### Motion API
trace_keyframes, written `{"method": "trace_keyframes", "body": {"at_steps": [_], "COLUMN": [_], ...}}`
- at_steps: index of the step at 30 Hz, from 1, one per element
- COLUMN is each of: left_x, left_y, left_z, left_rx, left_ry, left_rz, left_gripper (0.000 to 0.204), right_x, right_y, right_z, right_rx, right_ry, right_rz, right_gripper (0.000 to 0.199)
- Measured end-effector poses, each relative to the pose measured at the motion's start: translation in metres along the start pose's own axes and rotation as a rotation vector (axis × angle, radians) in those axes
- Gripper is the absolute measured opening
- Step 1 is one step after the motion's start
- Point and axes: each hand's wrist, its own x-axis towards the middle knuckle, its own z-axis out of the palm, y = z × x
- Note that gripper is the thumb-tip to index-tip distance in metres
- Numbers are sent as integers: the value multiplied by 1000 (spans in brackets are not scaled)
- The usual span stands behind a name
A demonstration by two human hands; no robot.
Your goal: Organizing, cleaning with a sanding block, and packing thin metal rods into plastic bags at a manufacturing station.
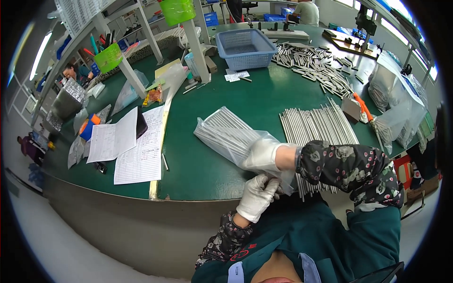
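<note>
Right hand (pixel 264 153) deep inside a clear bag (pixel 231 137) of metal rods (pixel 226 123), fingers hidden in the plastic, grip impossible to tell. Left hand (pixel 257 195), white-gloved, pinched shut on the bag's mouth at the table (pixel 198 165) edge. More loose rods (pixel 316 126) just right of the bag, papers (pixel 137 148) well left.

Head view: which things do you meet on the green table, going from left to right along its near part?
Paper sheets → clear bag of metal rods → right hand inside the bag → row of loose rods → orange-handled tool → pile of plastic bags.
</note>
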Motion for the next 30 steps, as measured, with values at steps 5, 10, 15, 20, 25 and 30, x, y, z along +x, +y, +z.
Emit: {"method": "trace_keyframes", "body": {"at_steps": [5,10,15,20,25,30], "left_x": [2,0,-1,0,8,3], "left_y": [-2,1,-6,-11,-22,-4], "left_z": [-8,-12,-16,-17,-2,-9], "left_rx": [-11,-116,-99,-168,-501,-197], "left_ry": [-62,-84,-69,-141,315,591], "left_rz": [77,102,250,325,673,399], "left_gripper": [10,6,5,5,16,49], "right_x": [3,8,-4,-5,-4,-12], "right_y": [-3,17,0,-2,-7,-1], "right_z": [-4,13,-21,-25,-21,-3], "right_rx": [242,583,587,562,368,340], "right_ry": [-123,-92,-203,-235,-172,90], "right_rz": [186,83,193,207,98,-111], "right_gripper": [25,38,36,38,35,32]}}
